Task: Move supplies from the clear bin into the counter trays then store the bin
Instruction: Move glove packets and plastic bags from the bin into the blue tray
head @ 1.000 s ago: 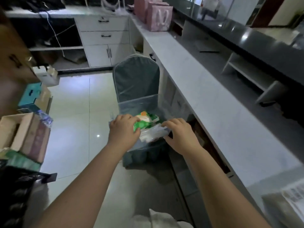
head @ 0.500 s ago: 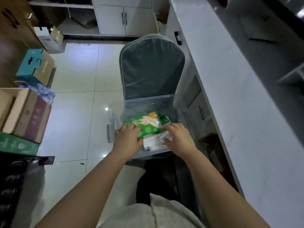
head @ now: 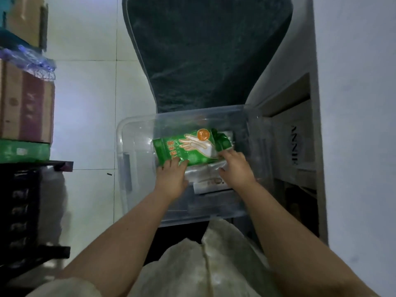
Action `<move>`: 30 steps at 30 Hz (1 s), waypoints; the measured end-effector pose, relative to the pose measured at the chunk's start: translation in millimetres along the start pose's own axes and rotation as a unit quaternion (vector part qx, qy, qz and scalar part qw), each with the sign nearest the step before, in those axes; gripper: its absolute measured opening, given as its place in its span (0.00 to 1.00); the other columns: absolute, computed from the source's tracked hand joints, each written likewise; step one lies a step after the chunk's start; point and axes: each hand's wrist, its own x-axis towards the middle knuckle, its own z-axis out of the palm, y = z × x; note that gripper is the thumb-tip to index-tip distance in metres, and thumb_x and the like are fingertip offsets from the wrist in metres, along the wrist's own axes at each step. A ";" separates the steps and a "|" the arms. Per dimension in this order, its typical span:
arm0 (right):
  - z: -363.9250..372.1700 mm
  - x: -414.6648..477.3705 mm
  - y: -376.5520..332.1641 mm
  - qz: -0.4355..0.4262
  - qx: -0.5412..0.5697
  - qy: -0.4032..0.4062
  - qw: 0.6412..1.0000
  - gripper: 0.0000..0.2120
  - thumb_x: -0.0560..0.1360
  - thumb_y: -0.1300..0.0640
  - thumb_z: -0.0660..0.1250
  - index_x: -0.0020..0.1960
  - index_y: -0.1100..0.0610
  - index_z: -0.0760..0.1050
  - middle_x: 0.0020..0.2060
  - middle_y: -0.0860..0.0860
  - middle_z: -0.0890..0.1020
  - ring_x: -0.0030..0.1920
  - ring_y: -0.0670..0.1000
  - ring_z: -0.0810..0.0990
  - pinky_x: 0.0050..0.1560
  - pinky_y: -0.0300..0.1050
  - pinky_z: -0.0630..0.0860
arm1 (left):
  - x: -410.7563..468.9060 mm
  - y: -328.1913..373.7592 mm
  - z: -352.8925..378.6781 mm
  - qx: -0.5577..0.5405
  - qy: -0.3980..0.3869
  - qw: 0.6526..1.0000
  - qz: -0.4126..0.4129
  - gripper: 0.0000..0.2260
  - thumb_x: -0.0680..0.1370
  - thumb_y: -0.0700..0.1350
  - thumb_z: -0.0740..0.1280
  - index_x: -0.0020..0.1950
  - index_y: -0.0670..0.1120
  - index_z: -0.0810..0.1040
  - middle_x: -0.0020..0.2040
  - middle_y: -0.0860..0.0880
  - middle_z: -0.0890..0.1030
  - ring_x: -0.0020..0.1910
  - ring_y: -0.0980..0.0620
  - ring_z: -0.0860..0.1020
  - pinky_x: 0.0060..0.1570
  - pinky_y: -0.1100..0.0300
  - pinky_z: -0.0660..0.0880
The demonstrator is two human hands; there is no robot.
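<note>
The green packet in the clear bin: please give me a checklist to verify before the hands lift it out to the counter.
1. Left hand touches the green packet at its near left corner: ok.
2. Right hand touches its right end: ok.
3. Grip closed firmly on the packet: cannot tell.
4. Clear bin is open, no lid above: ok.
5. Clear wrapped supplies beneath will stay behind: cannot tell.
6. Counter trays ready to receive it: cannot tell, none in view.
</note>
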 end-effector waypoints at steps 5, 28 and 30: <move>30.4 45.1 22.7 0.036 0.088 0.027 0.995 0.22 0.70 0.67 0.69 0.64 0.61 0.74 0.60 0.59 0.75 0.62 0.59 0.70 0.60 0.42 0.66 | 69.8 -20.0 25.8 -0.002 -0.018 1.000 -0.011 0.34 0.72 0.53 0.70 0.75 0.49 0.60 0.74 0.42 0.63 0.70 0.40 0.63 0.63 0.43 0.67; 78.3 94.4 14.5 0.017 0.085 0.103 0.991 0.17 0.69 0.66 0.69 0.58 0.60 0.77 0.53 0.58 0.79 0.55 0.60 0.74 0.55 0.52 0.73 | 149.8 -26.1 57.7 -0.095 0.068 0.990 0.084 0.11 0.75 0.45 0.69 0.55 0.43 0.81 0.70 0.39 0.69 0.70 0.38 0.63 0.66 0.44 0.62; 77.4 96.8 16.4 0.013 0.079 0.121 0.989 0.17 0.70 0.65 0.69 0.59 0.59 0.77 0.54 0.57 0.79 0.56 0.59 0.74 0.56 0.51 0.73 | 159.9 -21.1 56.9 -0.097 0.043 0.991 0.087 0.11 0.75 0.47 0.69 0.56 0.47 0.81 0.74 0.39 0.64 0.73 0.38 0.58 0.70 0.44 0.57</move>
